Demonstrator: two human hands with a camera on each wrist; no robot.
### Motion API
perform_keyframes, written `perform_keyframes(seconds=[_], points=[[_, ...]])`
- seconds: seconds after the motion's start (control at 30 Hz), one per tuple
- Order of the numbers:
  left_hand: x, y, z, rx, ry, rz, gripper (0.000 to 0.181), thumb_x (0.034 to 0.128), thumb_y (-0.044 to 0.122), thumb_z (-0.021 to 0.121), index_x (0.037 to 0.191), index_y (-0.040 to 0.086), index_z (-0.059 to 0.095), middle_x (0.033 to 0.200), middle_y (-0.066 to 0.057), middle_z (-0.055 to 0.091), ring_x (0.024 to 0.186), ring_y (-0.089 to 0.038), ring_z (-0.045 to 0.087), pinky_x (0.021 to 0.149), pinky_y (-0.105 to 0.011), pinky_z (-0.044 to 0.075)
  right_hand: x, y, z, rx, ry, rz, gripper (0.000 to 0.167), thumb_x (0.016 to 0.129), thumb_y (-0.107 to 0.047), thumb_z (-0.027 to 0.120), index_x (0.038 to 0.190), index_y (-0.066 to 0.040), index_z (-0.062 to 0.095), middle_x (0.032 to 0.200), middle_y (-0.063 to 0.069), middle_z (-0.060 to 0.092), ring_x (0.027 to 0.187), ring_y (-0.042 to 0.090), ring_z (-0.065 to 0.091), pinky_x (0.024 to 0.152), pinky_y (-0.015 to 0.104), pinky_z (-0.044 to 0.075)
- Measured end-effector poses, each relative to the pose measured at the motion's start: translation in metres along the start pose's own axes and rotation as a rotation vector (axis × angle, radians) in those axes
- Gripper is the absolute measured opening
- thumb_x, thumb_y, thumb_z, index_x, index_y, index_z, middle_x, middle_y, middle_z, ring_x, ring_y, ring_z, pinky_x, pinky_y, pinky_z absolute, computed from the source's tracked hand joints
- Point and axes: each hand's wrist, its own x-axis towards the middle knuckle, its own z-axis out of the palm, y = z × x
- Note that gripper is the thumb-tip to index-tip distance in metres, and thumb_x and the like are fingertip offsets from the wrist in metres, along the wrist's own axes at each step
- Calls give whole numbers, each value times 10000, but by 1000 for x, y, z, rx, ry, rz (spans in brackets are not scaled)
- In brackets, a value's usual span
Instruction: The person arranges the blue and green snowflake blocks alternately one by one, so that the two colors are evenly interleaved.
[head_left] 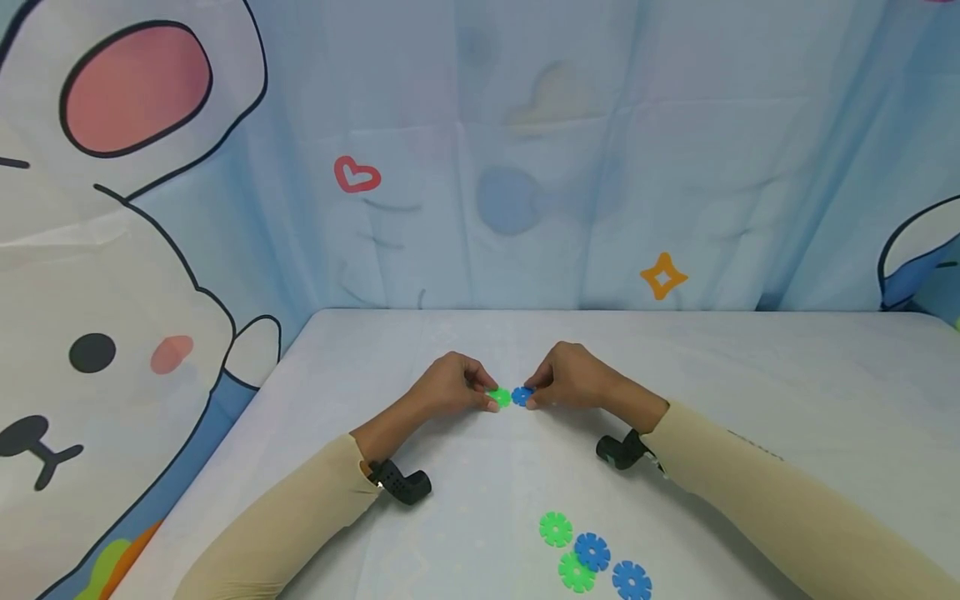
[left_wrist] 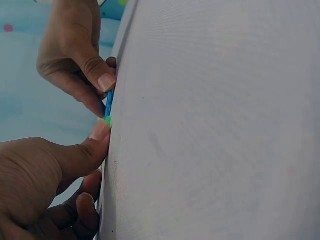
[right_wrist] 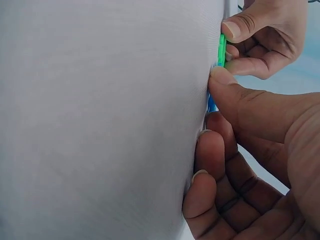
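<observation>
Disc in green (head_left: 502,398) and disc in blue (head_left: 519,397) meet, or very nearly meet, rim to rim low at the surface of the white table (head_left: 465,533); the fingers cover too much to tell whether their notches engage. The left hand (head_left: 453,387) has its fingers clamped on the green one, thumb against forefinger, while its other fingers curl loosely below the thumb in the left wrist view. Opposite, the right hand (head_left: 573,378) pinches the blue one the same way, thumb straight, its spare fingers bent beneath. Both wrists are raised a little, knuckles up, and the forearms slant inward in beige sleeves (head_left: 795,492), each with a black wrist camera (head_left: 405,485) below the cuff. Between the forearms, nearer the person, lie four loose discs: an upper green piece (head_left: 556,529), a middle blue piece (head_left: 592,551) overlapping a lower green piece (head_left: 574,575), and a right-hand blue piece (head_left: 632,581) just beside them. Behind the table hangs a pale blue curtain (head_left: 555,275) with cartoon prints.
</observation>
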Motion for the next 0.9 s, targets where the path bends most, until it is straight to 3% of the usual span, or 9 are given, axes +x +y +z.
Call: perform_keyframes(seconds=[0.63, 0.9], points=[[2, 1, 1, 18, -23, -32, 244, 764, 251, 861, 957, 172, 733, 793, 29, 608, 725, -115, 518, 669, -250, 416, -3, -2, -2, -11, -3, 35, 287, 762, -236, 855, 987, -71, 791, 886, 9, 769, 778, 87, 640, 644, 248, 500], [0, 4, 3, 51, -31, -45, 418, 756, 293, 866, 1119, 189, 685, 856, 12, 615, 764, -144, 538, 690, -274, 425, -22, -2, -8, -34, -13, -23, 263, 826, -253, 797, 1028, -85, 779, 879, -24, 751, 784, 91, 624, 649, 250, 505]])
